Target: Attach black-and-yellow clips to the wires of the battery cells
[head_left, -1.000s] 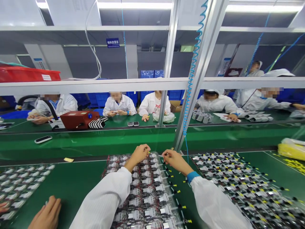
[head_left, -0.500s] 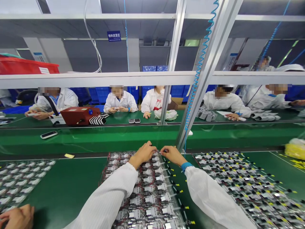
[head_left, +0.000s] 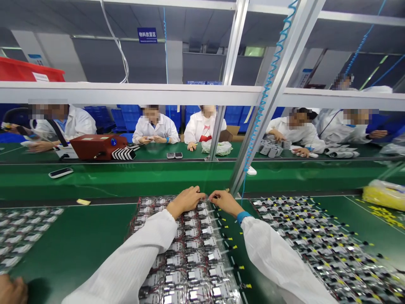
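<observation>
My left hand (head_left: 186, 201) and my right hand (head_left: 223, 201) reach the far end of a long clear-film sheet of small silver electronic modules (head_left: 186, 253) with red and black wires and yellow-tipped leads. Their fingertips nearly meet over the sheet's far edge, but I cannot tell whether they pinch a lead or the film. Similar sheets lie to the right (head_left: 319, 240) and left (head_left: 22, 236) on the green bench (head_left: 82, 240). At the bottom left corner, another person's hand (head_left: 11, 290) rests near the left sheet.
A metal upright (head_left: 245, 126) with a coiled blue hose (head_left: 268, 97) rises just right of my hands. Beyond a green conveyor (head_left: 126, 181) lying past the bench, several workers in white coats sit at a far bench. A yellow bag (head_left: 384, 195) lies at right.
My hands have drawn closer together at the sheet's far edge. The view has tilted, shifting the scene upward, and the other person's hand has slid toward the bottom left corner.
</observation>
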Motion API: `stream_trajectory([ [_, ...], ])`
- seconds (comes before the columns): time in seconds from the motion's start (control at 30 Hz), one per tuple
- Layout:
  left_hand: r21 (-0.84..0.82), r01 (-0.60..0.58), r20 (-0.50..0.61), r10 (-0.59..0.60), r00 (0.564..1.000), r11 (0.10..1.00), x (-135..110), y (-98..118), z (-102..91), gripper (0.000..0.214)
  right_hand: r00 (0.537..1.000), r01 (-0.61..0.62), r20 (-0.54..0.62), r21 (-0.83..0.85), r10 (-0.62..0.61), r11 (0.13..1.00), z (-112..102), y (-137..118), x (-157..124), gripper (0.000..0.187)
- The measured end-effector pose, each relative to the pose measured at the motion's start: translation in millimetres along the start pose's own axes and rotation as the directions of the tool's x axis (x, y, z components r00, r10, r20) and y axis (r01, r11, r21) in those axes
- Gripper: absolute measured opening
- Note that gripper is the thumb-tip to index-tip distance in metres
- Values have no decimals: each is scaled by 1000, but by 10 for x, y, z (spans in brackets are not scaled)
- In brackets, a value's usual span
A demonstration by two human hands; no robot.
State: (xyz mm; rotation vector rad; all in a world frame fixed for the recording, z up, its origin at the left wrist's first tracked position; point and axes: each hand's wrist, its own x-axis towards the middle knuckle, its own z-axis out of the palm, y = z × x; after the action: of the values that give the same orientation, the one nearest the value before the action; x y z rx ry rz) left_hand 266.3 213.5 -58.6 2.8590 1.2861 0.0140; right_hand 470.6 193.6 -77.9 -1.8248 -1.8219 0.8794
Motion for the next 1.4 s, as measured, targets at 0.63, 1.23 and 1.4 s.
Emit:
stream_trajectory([
  [0.63,-145,-5,-111,-11,994,989,-7,-40,16,38,1000,13,6,79,-14,997,85,-55,-21,42],
  [1.23,-396,74,-163,-149,975,915,-36,-66,50,32,998,52,-20,52,-51,997,64,-241,48,39],
  [1.4,-402,126,-122,-190,974,907,4,-69,63,47,999,44,4,61,-44,997,101,-213,42,40],
])
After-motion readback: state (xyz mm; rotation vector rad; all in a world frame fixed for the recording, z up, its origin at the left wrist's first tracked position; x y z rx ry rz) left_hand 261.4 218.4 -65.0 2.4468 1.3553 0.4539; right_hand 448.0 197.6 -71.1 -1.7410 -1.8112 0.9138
